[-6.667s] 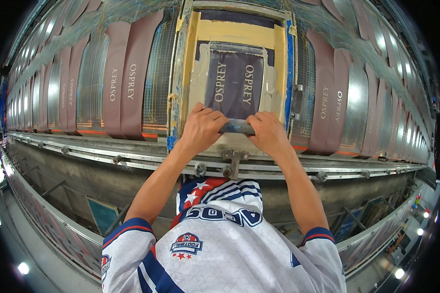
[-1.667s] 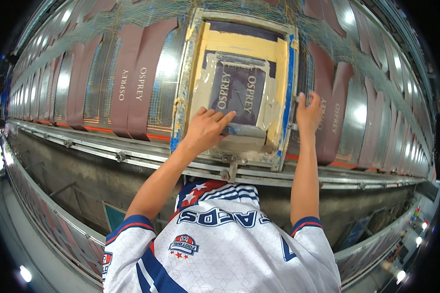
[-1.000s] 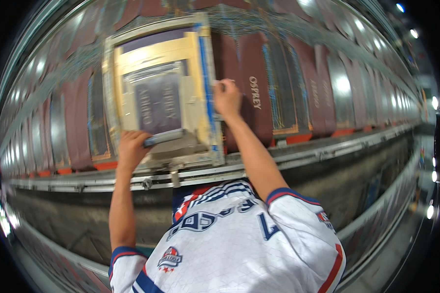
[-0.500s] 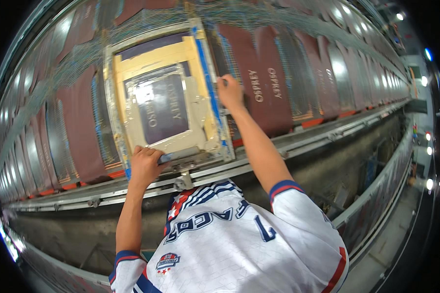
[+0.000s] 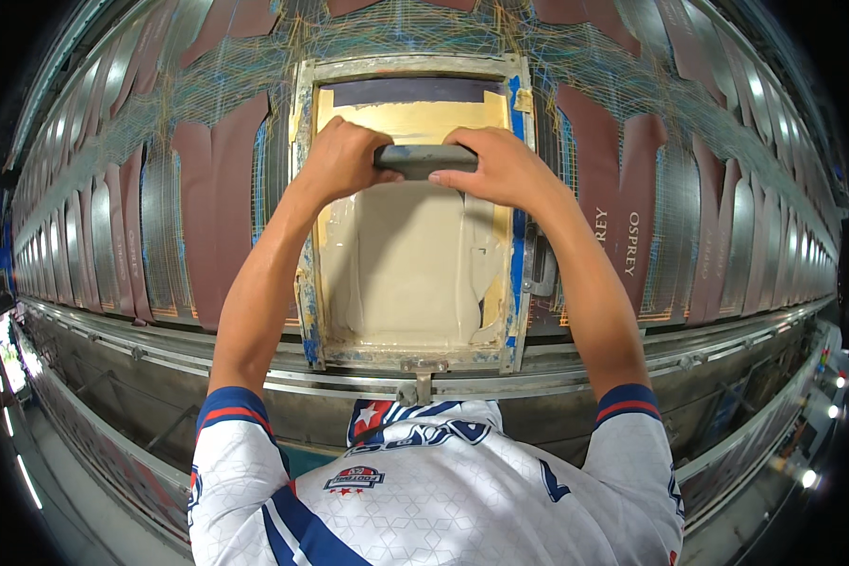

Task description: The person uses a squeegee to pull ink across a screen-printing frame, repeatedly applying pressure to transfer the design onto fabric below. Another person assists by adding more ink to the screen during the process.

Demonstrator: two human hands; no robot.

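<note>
A wooden-rimmed printing screen lies on the long table in front of me, with yellow and blue tape along its inner edges. Cream-coloured ink is spread over most of its mesh. Both my hands grip a grey squeegee crosswise near the screen's far end. My left hand is closed round its left end, thumb on the near side. Round the right end is my right hand, also closed. The squeegee's lower edge is hidden from me.
Maroon fabric pieces lie in rows to both sides; those on the right carry pale lettering. A metal rail runs along the table's near edge, where a bracket on the screen meets it. Beyond the screen, coloured lines cross the table.
The screen now lies straight before me, on a different spot of the table. My right hand has left its side and joined the left on the squeegee, now at the far end. Ink now covers the mesh.
</note>
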